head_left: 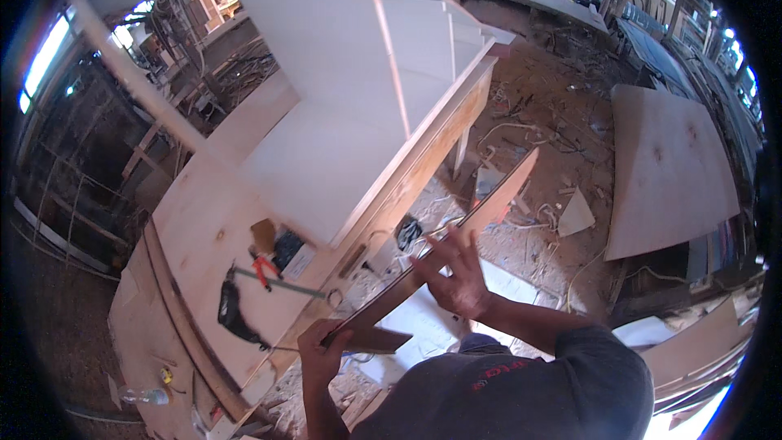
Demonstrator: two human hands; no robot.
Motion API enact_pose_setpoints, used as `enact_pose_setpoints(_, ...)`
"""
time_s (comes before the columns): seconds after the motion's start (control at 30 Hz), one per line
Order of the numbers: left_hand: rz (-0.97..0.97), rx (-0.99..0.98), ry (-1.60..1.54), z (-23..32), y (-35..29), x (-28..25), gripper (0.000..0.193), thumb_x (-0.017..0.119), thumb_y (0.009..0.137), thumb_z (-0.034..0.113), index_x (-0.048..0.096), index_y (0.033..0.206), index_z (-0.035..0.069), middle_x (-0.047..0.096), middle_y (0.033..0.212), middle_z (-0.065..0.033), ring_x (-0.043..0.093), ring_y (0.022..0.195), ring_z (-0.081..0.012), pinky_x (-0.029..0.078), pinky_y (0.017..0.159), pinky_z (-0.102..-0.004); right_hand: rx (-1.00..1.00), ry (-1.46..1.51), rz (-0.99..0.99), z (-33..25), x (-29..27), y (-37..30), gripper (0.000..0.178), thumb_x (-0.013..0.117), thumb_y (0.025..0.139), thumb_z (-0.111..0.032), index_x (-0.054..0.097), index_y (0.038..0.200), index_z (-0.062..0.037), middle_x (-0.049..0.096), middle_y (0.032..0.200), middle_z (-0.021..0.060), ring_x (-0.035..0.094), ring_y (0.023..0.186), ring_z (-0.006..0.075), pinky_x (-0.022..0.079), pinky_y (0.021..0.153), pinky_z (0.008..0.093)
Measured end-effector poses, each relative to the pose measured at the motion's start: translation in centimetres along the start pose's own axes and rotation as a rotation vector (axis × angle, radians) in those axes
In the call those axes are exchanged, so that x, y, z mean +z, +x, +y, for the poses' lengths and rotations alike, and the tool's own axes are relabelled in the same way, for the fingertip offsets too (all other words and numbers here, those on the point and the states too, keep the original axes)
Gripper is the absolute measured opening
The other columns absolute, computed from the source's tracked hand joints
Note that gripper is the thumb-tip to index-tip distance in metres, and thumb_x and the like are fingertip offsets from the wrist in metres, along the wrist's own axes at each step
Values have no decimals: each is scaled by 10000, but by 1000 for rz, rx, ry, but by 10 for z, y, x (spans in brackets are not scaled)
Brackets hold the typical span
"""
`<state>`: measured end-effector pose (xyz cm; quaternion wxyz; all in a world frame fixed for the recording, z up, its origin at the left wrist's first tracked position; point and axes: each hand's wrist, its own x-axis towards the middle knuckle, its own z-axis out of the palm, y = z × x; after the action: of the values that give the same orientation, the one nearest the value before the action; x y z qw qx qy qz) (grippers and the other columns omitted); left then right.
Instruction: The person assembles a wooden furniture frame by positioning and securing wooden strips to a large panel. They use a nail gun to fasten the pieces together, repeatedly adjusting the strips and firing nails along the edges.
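A long, narrow wooden board (501, 195) slants in front of me, from my lower left up to the right. My left hand (320, 350) is closed round its near end, thumb on top. Against the board's middle, my right hand (458, 281) has its fingers stretched out and spread, touching the wood without wrapping it. A short brown wooden piece (380, 340) sticks out to the right beside my left hand; whether it is joined to the board I cannot tell.
Left of me, a plywood bench (204, 212) carries red-handled pliers (262, 270), a black pouch (232, 310) and a green rod (285, 285). A large white panelled cabinet (326, 138) stands on it. Wood scraps litter the floor (554, 114); a plywood sheet (672, 167) leans at right.
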<state>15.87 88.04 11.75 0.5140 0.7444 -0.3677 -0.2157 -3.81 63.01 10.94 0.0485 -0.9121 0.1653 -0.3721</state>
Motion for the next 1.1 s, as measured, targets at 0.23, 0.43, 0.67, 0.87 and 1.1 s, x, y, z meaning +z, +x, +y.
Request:
enact_pose_setpoints(0.23, -66, 21, -267, 22, 129, 191, 189, 779, 813, 22, 728, 988, -28, 708, 945, -93, 645, 836, -143, 507, 774, -278, 806, 767, 431, 175, -63, -8, 784, 782, 793, -126, 375, 1462, -93, 477, 1326, 125, 519, 1253, 270, 492, 970, 461)
enact_pose_setpoints(0.43, -302, -3, -372, 54, 210, 281, 202, 771, 839, 36, 717, 1027, -18, 705, 964, -79, 643, 879, -129, 507, 786, -276, 865, 1349, 237, 254, -73, 31, 690, 722, 896, -55, 331, 1464, -22, 578, 1262, 148, 618, 1118, 230, 545, 935, 422)
enact_pose_setpoints(0.67, -117, -5, -457, 49, 296, 322, 370, 783, 841, 65, 650, 1176, -17, 709, 1058, -109, 653, 1061, -184, 540, 911, -334, 598, 676, 359, 355, -37, 129, 423, 679, 937, -91, 473, 1298, -8, 675, 1117, 120, 686, 1011, 234, 564, 793, 357)
enact_pose_setpoints(0.87, -312, -227, -323, -21, 346, 298, 394, 825, 823, 199, 688, 1110, -33, 715, 1061, -143, 693, 986, -229, 552, 905, -356, 526, 16, 310, 465, 0, 264, 371, 723, 889, -170, 500, 1146, -21, 688, 876, 186, 704, 793, 350, 548, 670, 421)
enact_pose_setpoints(1.1, -474, -333, -201, -43, 380, 278, 471, 840, 810, 289, 686, 1109, -41, 719, 1057, -141, 689, 975, -227, 552, 866, -362, 524, -156, 308, 537, 77, 370, 353, 739, 871, -230, 520, 1052, -20, 659, 787, 200, 663, 740, 424, 510, 619, 482)
